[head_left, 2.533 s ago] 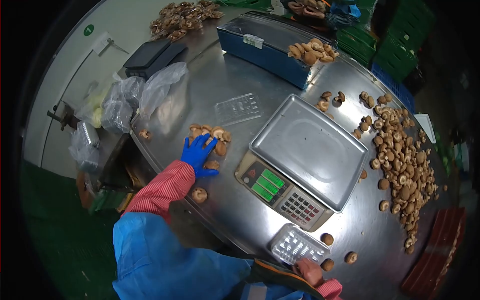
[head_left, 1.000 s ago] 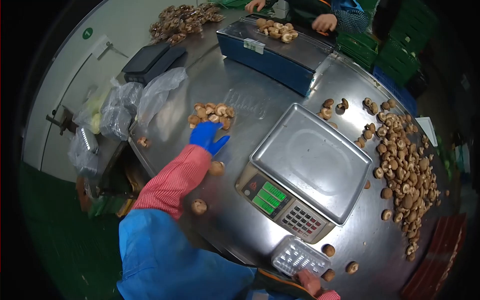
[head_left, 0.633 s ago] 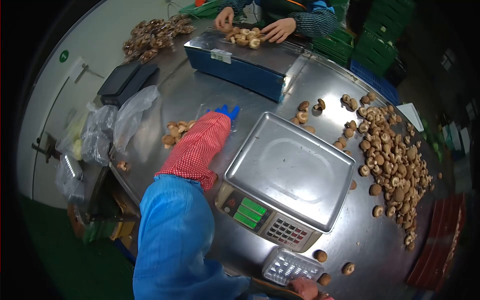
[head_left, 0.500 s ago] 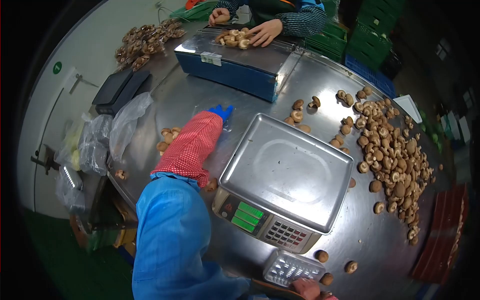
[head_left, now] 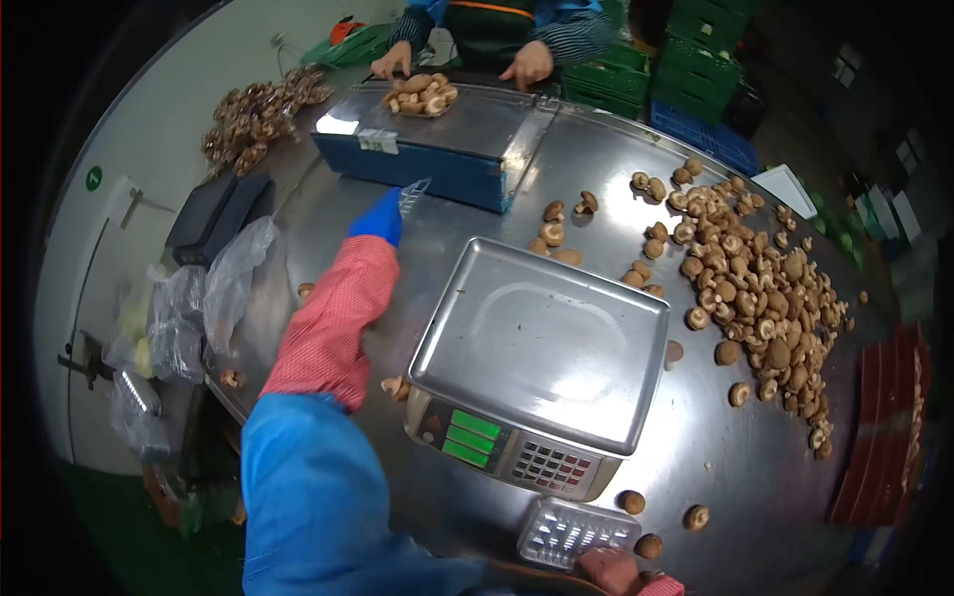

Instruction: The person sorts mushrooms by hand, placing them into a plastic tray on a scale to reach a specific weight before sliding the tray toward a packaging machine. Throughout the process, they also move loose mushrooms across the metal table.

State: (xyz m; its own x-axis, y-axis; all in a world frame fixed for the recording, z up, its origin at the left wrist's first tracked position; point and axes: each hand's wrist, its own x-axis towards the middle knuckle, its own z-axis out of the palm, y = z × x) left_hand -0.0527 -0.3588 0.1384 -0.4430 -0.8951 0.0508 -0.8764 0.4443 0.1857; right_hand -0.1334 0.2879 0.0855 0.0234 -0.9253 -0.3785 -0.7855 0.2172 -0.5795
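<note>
Plastic, clear and ribbed, makes up the small tray that the blue-gloved left hand holds in the head view. It shows as a narrow, slanted shape, its long axis running from the glove up and to the right, its free end pointing at the blue-sided machine. The gloved fingers appear closed on its near edge, though their exact grip is hard to see.

Another tray, also see-through, with bright glints along its ridges (single or nested with others, I cannot tell), lies on the metal table just below the keypad of the scale. Its long axis runs left to right, dipping slightly rightward. The bare right hand touches its near right corner; whether those fingers grip it or merely rest there, I cannot tell. Loose brown mushrooms lie heaped beyond the scale's right side.
</note>
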